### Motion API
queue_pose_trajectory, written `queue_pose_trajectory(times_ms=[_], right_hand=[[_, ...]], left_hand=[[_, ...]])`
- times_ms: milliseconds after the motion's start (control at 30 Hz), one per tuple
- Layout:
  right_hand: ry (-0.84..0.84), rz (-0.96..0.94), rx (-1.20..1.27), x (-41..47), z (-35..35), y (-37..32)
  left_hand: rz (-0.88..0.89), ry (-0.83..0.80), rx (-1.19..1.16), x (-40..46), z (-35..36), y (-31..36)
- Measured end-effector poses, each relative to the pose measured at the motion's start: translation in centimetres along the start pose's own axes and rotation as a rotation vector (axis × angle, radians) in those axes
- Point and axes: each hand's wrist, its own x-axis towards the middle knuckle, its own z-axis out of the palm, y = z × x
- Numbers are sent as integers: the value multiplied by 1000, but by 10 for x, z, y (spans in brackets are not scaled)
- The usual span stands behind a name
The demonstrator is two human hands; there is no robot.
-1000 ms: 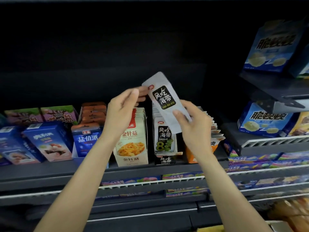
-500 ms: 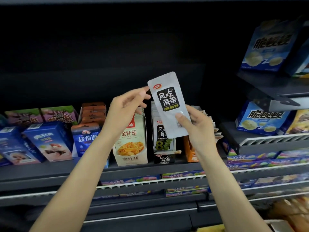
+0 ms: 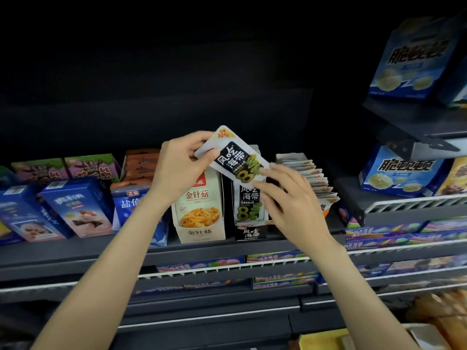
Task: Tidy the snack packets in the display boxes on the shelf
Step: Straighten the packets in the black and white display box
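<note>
Two hands now share the white-and-black seaweed snack packet [image 3: 233, 157], turned printed-face-out and tilted since a second ago. Left hand [image 3: 180, 165] pinches its top; right hand [image 3: 290, 198] pinches the bottom, centre frame. It looks ready to drop into the black seaweed display box [image 3: 250, 232] below.

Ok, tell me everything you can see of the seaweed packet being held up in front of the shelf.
The seaweed packet is a flat, glossy white sachet with a black label panel in white characters, a green seaweed picture with a large 8, and a small orange corner mark. It is tilted, marked corner up and to the left. The left hand pinches its upper end; the right hand holds its lower end with the fingertips. It hangs just above the black display box of matching packets, apparently clear of them.
</note>
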Motion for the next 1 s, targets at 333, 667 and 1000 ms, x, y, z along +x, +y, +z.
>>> queue_pose_trajectory(times_ms=[333,667,1000], right_hand=[[-199,195,206,-49,-10,-10],[-138,214,185,-51,-5,-8],[-124,230,205,-50,-3,-9]], left_hand=[[93,-267,472,21,33,-21],[294,-414,650,21,65,-45],[427,-263,696,15,80,-63]])
